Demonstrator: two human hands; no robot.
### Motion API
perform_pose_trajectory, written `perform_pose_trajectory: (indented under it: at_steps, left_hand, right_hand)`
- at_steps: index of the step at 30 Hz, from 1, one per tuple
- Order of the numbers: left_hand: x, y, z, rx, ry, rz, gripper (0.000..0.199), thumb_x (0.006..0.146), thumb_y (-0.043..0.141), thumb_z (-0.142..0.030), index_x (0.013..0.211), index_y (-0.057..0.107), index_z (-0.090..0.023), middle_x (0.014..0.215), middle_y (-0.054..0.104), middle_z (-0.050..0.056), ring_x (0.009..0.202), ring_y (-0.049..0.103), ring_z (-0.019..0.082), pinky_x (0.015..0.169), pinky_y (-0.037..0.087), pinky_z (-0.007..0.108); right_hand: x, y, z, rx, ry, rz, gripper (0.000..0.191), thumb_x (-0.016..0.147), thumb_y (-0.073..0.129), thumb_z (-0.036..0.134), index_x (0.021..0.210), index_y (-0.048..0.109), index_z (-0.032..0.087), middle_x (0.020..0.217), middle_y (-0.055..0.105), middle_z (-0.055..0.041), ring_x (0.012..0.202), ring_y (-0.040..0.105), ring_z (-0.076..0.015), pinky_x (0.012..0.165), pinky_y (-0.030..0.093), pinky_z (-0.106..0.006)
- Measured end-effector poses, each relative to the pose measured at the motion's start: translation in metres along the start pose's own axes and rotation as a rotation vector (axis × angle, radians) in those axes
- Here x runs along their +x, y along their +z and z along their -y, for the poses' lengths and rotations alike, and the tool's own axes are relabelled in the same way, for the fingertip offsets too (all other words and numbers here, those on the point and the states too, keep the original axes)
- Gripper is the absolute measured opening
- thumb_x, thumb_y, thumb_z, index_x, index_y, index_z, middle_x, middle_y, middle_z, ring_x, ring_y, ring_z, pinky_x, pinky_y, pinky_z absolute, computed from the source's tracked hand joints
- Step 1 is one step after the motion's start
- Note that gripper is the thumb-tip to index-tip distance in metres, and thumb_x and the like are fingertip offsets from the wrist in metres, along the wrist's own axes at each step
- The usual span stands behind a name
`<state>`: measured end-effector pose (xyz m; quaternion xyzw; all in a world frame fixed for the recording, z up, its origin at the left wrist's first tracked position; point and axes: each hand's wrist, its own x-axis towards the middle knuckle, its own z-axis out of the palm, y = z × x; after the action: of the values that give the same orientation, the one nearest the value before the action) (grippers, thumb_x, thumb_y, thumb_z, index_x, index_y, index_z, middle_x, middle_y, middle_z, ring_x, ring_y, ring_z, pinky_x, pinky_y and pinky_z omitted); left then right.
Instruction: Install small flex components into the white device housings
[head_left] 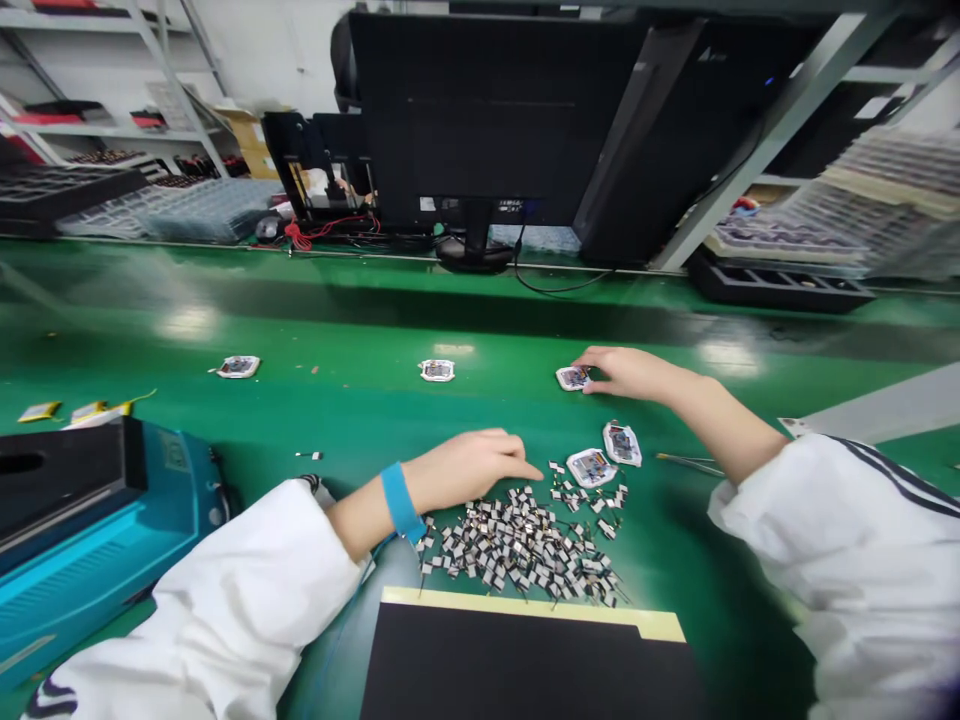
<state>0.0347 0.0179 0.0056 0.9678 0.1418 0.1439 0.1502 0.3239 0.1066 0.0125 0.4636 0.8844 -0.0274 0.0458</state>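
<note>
My right hand pinches the right edge of a small white casing with a circuit board in it, on the green bench. My left hand, with a blue wrist strap, is over the back edge of a heap of small silver-and-black parts with short leads. Its forefinger points right, the other fingers are bent, and nothing shows in it. Between the hands and the heap lie two more casings, one flat and one just behind it.
Farther left on the bench are another casing and one more. A single small part lies apart. A teal machine stands at left, a black board with yellow edge in front. Behind stands a monitor.
</note>
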Motion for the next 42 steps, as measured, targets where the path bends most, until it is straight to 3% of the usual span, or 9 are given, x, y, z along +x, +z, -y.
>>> perform_pose_trajectory:
  at_steps: [5, 11, 16, 19, 22, 25, 35, 40, 42]
  left_hand:
    - [0.002, 0.007, -0.002, 0.127, 0.024, 0.159, 0.035, 0.080, 0.034, -0.001, 0.104, 0.056, -0.014, 0.094, 0.055, 0.007, 0.088, 0.049, 0.017, 0.077, 0.044, 0.023]
    - [-0.017, -0.001, 0.016, 0.176, 0.030, 0.171, 0.037, 0.080, 0.033, -0.002, 0.109, 0.052, -0.012, 0.109, 0.054, 0.007, 0.103, 0.047, 0.018, 0.090, 0.041, 0.028]
    - [-0.048, -0.013, 0.029, 0.243, -0.076, 0.093, 0.040, 0.080, 0.030, -0.003, 0.116, 0.047, -0.010, 0.119, 0.049, 0.008, 0.111, 0.042, 0.019, 0.096, 0.038, 0.030]
    - [-0.055, -0.017, 0.025, 0.290, -0.266, -0.053, 0.033, 0.084, 0.033, -0.011, 0.111, 0.051, -0.012, 0.102, 0.054, 0.009, 0.095, 0.050, 0.019, 0.084, 0.044, 0.033]
    - [-0.051, -0.014, 0.015, 0.277, -0.387, -0.135, 0.027, 0.085, 0.039, -0.024, 0.107, 0.053, -0.015, 0.083, 0.053, 0.005, 0.078, 0.050, 0.016, 0.073, 0.047, 0.030]
    - [-0.045, -0.006, 0.009, 0.277, -0.427, -0.102, 0.027, 0.086, 0.041, -0.028, 0.107, 0.053, -0.018, 0.080, 0.052, 0.004, 0.075, 0.049, 0.016, 0.070, 0.046, 0.029]
    - [-0.044, 0.001, 0.014, 0.265, -0.478, -0.130, 0.022, 0.085, 0.043, -0.021, 0.101, 0.056, -0.014, 0.084, 0.054, 0.005, 0.079, 0.048, 0.016, 0.073, 0.045, 0.029]
    - [-0.048, -0.001, 0.014, 0.232, -0.455, -0.136, 0.017, 0.083, 0.047, -0.024, 0.088, 0.061, -0.016, 0.082, 0.056, 0.003, 0.076, 0.051, 0.015, 0.069, 0.045, 0.027]
    - [-0.050, -0.002, 0.016, 0.218, -0.473, -0.139, 0.015, 0.083, 0.047, -0.019, 0.088, 0.061, -0.015, 0.084, 0.058, 0.002, 0.077, 0.053, 0.014, 0.070, 0.046, 0.026]
  right_hand:
    - [-0.001, -0.005, 0.014, 0.031, 0.051, -0.029, 0.036, 0.078, 0.051, 0.037, 0.103, 0.056, 0.012, 0.098, 0.058, -0.0089, 0.083, 0.056, -0.0192, 0.069, 0.043, -0.026]
    - [0.004, -0.019, 0.075, 0.106, -0.024, -0.122, 0.034, 0.078, 0.052, 0.034, 0.105, 0.056, 0.014, 0.096, 0.056, -0.0066, 0.080, 0.055, -0.0174, 0.067, 0.042, -0.025]
    - [0.005, -0.013, 0.121, 0.161, -0.138, -0.078, 0.031, 0.078, 0.054, 0.033, 0.103, 0.057, 0.015, 0.091, 0.056, -0.0056, 0.081, 0.054, -0.0182, 0.069, 0.043, -0.027]
    - [0.004, -0.002, 0.135, 0.247, -0.153, -0.052, 0.035, 0.077, 0.055, 0.036, 0.105, 0.056, 0.015, 0.092, 0.055, -0.0059, 0.083, 0.054, -0.0184, 0.071, 0.043, -0.028]
    - [0.004, 0.008, 0.141, 0.340, -0.139, -0.064, 0.043, 0.075, 0.057, 0.041, 0.108, 0.054, 0.014, 0.093, 0.053, -0.0060, 0.083, 0.053, -0.0183, 0.071, 0.044, -0.028]
    - [0.004, 0.014, 0.143, 0.410, -0.135, -0.110, 0.039, 0.078, 0.052, 0.044, 0.106, 0.056, 0.017, 0.090, 0.054, -0.0047, 0.081, 0.053, -0.0168, 0.070, 0.043, -0.027]
    - [0.009, 0.026, 0.149, 0.451, -0.091, -0.354, 0.008, 0.080, 0.050, 0.016, 0.080, 0.058, 0.016, 0.078, 0.057, -0.0002, 0.064, 0.050, -0.0091, 0.058, 0.036, -0.019]
    - [0.007, 0.027, 0.146, 0.424, 0.046, -0.363, 0.013, 0.079, 0.055, 0.027, 0.075, 0.055, 0.015, 0.069, 0.056, -0.0001, 0.059, 0.050, -0.0105, 0.053, 0.035, -0.021]
    - [0.004, 0.025, 0.142, 0.443, 0.006, -0.339, 0.017, 0.082, 0.051, 0.031, 0.080, 0.057, 0.016, 0.076, 0.058, -0.0013, 0.067, 0.053, -0.0123, 0.059, 0.039, -0.022]
